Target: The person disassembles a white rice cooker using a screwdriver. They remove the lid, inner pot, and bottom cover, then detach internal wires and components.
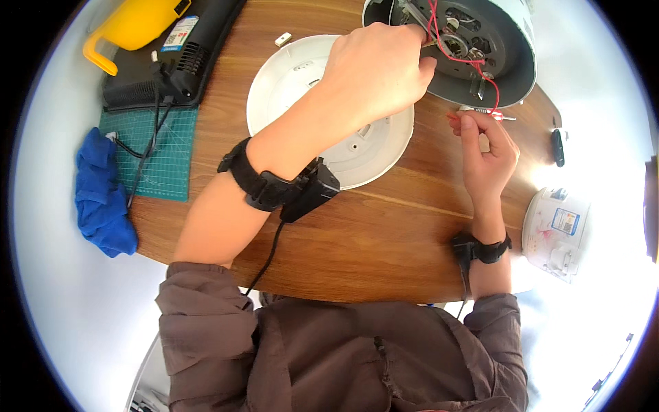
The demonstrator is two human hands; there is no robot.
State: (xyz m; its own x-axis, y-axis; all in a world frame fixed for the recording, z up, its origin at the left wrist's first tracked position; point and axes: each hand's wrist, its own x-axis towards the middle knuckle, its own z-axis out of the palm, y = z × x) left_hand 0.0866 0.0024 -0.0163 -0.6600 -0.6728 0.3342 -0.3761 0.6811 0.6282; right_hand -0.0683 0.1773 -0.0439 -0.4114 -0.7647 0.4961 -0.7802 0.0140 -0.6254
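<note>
White and round, a shallow cover (360, 168) lies on the wooden counter (384, 240) with its inner side up, and everything else can be placed from it. Just beyond and to the right of the cover, a metal housing (522, 41) is tipped so that its dark opening faces the person, showing fittings inside and a red wire (495, 88) looping out. The left hand (376, 72) reaches across above the cover to the housing's opening, its fingers curled; the tips are hidden, so I cannot tell what they pinch. To the right of the cover, the right hand (489, 144) pinches the red wire between thumb and forefinger, beside a partly hidden screwdriver (506, 118). Beyond the cover's left edge sits a small white block (283, 39). Further left of the cover are a black appliance (195, 51), a yellow tool (141, 24), a green cutting mat (171, 154) and a crumpled blue cloth (103, 196). Well to the right of the cover is a white container (546, 226)
</note>
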